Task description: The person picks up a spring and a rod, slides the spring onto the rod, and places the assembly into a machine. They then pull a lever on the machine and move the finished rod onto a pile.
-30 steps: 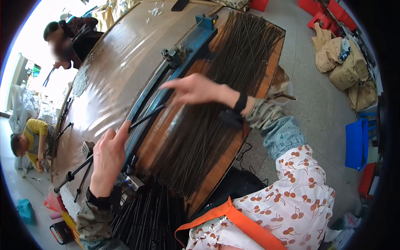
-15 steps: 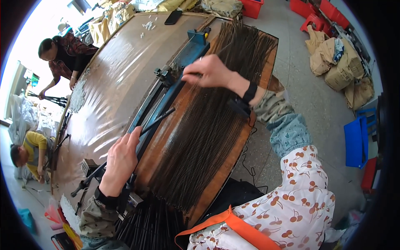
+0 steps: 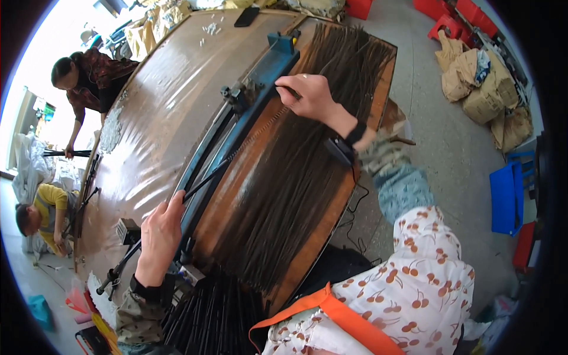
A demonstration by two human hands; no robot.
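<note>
My left hand (image 3: 158,239) is closed round a thin black tube (image 3: 208,179), which slants up and to the right over a blue metal jig (image 3: 258,89). Between the upper end of this tube and my right hand (image 3: 310,97) runs a long, thin dark coil spring (image 3: 263,130). My right hand pinches the spring beside the jig's small clamp block (image 3: 235,97). The spring's lower end meets the tube's mouth; whether it is inside I cannot tell. Under my right arm lies a wide pile of similar dark springs (image 3: 278,195) on a brown board.
Many black tubes (image 3: 207,322) stand bunched near my body. A phone (image 3: 247,16) lies at the table's far edge. Two people (image 3: 94,77) work at the left with black rods. Sacks (image 3: 482,89), a blue crate (image 3: 507,201) and red stools (image 3: 449,32) stand on the floor at the right.
My left hand has drawn slightly down and left with the tube. My right hand has shifted a little right, and the spring now lies stretched in line with the tube's end.
</note>
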